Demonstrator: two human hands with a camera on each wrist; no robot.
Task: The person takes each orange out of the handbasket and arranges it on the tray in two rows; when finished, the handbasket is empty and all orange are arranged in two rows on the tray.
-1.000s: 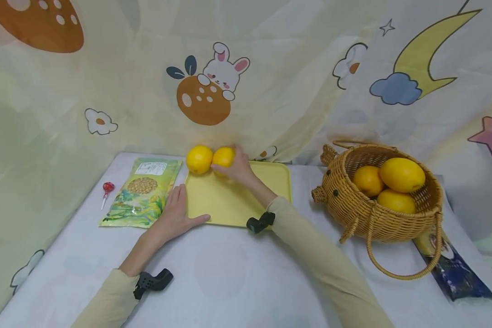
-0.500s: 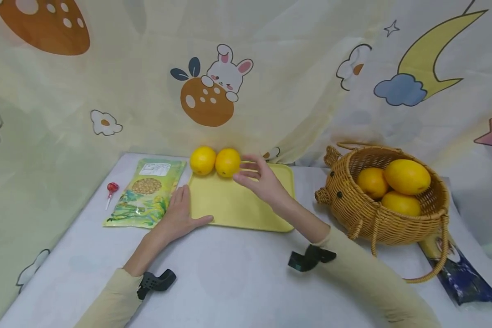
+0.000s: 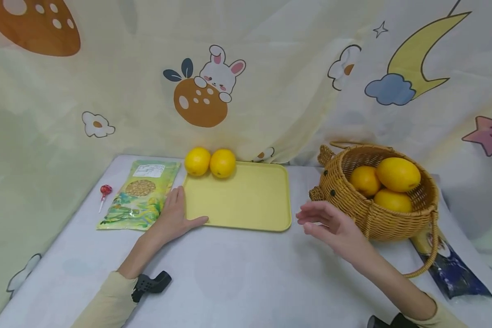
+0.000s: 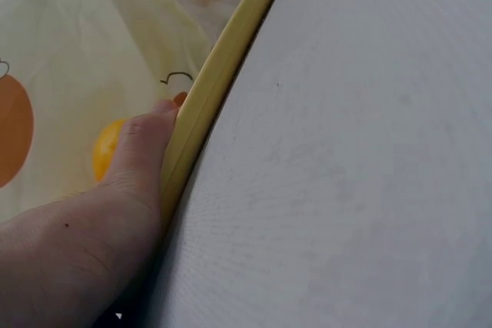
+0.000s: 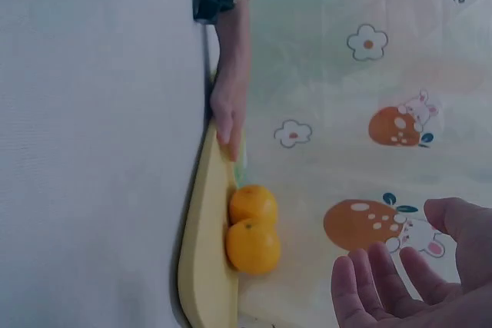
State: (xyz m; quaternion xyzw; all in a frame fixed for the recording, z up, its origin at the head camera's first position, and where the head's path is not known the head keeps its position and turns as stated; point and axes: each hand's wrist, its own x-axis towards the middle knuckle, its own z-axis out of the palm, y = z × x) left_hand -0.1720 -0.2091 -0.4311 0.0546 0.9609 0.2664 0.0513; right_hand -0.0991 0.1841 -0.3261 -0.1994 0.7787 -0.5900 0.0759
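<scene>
- Cartoon-print cloth (image 3: 270,100) hangs across the whole far side in the head view, pale cream going greyish on the right, with a bunny hugging an orange-brown fruit, a yellow moon over a blue cloud and a pink star way off right.
- Same view, white cover (image 3: 238,282) over the table, pretty smooth. Yellow tray (image 3: 246,200) sits a bit left of centre towards the far side, two oranges (image 3: 223,163) side by side at its far left corner.
- Left hand (image 3: 174,218) is at the tray's near left corner, fingers straight and thumb along the near edge, not gripping. Green-yellow bag (image 3: 141,193) lies just left of the tray, red lollipop (image 3: 105,190) left of that.
- Right hand (image 3: 336,230) is right of the tray, fingers loosely bent, nothing in it. Behind it is a wicker pig basket (image 3: 344,196) with three yellow-orange fruits (image 3: 398,174) inside, and a dark blue packet (image 3: 455,269) partly hidden by it.
- Left wrist view: mostly plain white cover, with the thumb against the tray's edge and a bit of one orange past it.
- Right wrist view: more printed cloth, some cut-off lettering, oranges touching each other, right hand relaxed and holding nothing.
</scene>
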